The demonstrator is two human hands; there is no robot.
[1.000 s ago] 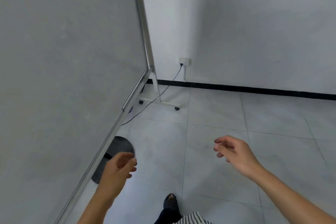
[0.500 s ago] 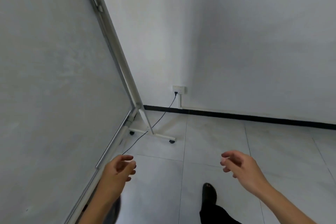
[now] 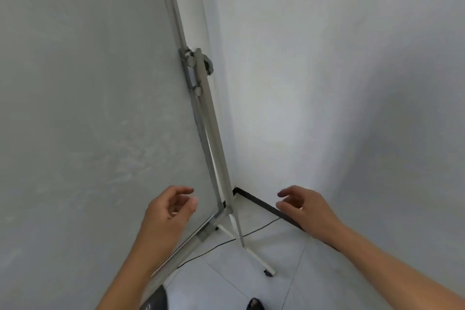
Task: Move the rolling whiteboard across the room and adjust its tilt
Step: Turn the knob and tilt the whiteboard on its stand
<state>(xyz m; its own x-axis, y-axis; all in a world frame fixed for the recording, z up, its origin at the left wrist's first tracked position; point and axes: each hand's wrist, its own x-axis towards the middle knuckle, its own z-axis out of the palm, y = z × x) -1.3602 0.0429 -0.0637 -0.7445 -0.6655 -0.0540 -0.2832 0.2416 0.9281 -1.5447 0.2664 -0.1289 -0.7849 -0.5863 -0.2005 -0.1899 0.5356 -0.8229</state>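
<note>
The rolling whiteboard (image 3: 83, 113) fills the left half of the view, its pale grey face running from the near left edge back toward the corner of the room. Its right edge is bound by a metal frame post (image 3: 214, 153) that leans up and to the left, with a tilt bracket (image 3: 195, 63) high on it carrying two round knobs (a darker knob shows on the far side of the post). At the bottom of the board a tray rail (image 3: 186, 244) slants down toward the near left. The post meets a white foot bar (image 3: 251, 251) lying on the tiled floor (image 3: 239, 277), with a small dark caster (image 3: 268, 273) at its near right end.

The left hand (image 3: 168, 214) is raised in front of the lower right part of the board, just left of the post; its grip is loosely half open, fingers curled, and it has hold of nothing. The right hand (image 3: 305, 207) hovers to the right of the post, apart from it, its grip likewise slack and open with fingers pointing left, empty.

A thin black cable (image 3: 261, 228) trails across the floor under the foot bar. A black skirting strip (image 3: 264, 205) runs along the base of the white wall (image 3: 327, 83). A dark shoe tip (image 3: 254, 304) shows at the near bottom edge.
</note>
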